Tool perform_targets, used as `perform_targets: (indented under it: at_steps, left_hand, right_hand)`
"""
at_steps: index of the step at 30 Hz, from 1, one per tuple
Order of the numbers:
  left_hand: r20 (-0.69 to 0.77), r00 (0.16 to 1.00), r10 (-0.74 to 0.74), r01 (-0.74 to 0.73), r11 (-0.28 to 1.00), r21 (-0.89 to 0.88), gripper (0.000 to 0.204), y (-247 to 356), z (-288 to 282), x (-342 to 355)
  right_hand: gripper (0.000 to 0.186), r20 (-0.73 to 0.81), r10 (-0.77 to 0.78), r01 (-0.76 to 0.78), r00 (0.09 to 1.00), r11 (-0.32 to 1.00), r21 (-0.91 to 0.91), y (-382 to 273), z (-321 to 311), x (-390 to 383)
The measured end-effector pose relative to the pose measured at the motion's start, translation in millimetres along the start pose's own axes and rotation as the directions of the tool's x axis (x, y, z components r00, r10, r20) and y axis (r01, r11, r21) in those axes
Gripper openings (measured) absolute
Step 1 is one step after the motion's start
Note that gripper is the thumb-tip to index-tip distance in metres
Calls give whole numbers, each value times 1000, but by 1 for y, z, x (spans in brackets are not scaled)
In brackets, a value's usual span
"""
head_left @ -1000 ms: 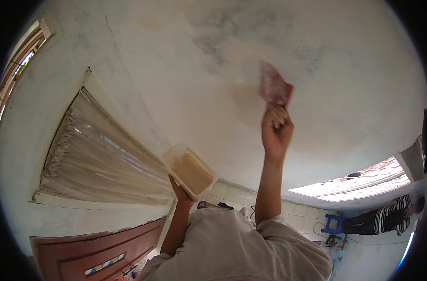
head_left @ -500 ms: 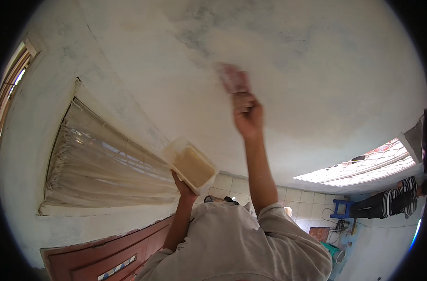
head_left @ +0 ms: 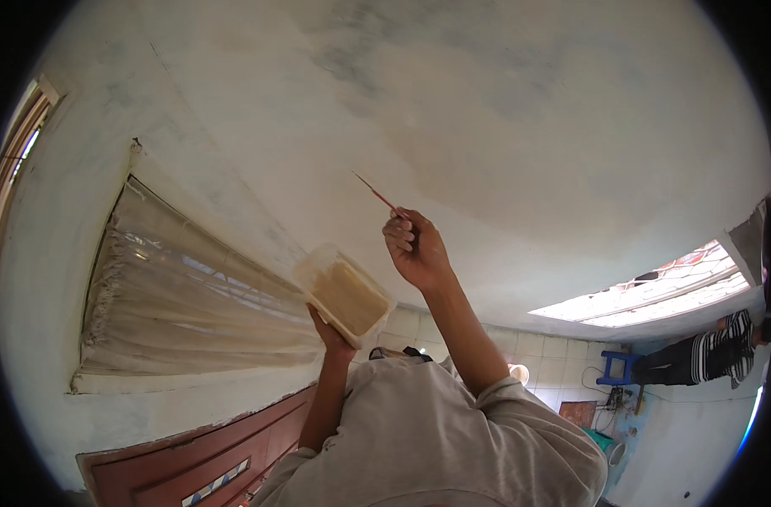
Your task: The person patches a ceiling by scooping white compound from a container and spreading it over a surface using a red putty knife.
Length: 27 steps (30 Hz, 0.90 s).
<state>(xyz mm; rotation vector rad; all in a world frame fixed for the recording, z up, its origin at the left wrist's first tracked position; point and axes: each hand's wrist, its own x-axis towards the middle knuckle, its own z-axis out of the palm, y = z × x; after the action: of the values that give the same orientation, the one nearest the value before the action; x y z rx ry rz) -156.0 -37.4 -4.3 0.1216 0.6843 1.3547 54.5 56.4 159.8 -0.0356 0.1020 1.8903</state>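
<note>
My right hand (head_left: 419, 249) is closed around the handle of a thin red putty knife (head_left: 383, 197), seen nearly edge-on. Its dark tip points up and left, in front of a pale plastered surface (head_left: 504, 177) with grey smudges; whether it touches cannot be told. Lower down on the left, my left hand (head_left: 332, 332) grips a translucent plastic tub (head_left: 315, 260) from its underside. Beige paste (head_left: 351, 297) lies in the tub, which is tilted so that its inside shows.
A curtained window (head_left: 199, 296) is on the left, above a red-brown door (head_left: 157, 469). At right are a bright grilled opening (head_left: 647, 296), a blue stool (head_left: 618, 368) and a person in a striped top (head_left: 723, 355). White tiles (head_left: 529, 345) line the wall behind my shoulder.
My right hand has come down and left, closer to the tub, and the putty knife has turned from its broad face to its edge. My left hand and the tub stay nearly still.
</note>
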Motion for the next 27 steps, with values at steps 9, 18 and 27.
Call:
perform_targets:
  at_steps: [9, 18, 27]
  left_hand:
    - [-27, 997, -74, 74, 997, -3, 82, -14, 4, 1]
    - [-6, 1000, -11, 11, 999, 31, 80, -11, 4, -4]
    - [-28, 1000, -4, 3, 1000, -25, 80, -12, 5, -10]
  right_hand:
    - [14, 303, -378, 262, 875, 895, 362, -110, 64, -88]
    - [6, 67, -59, 57, 996, 998, 27, -22, 6, -50]
    - [4, 130, -185, 122, 974, 913, 389, -125, 43, -42]
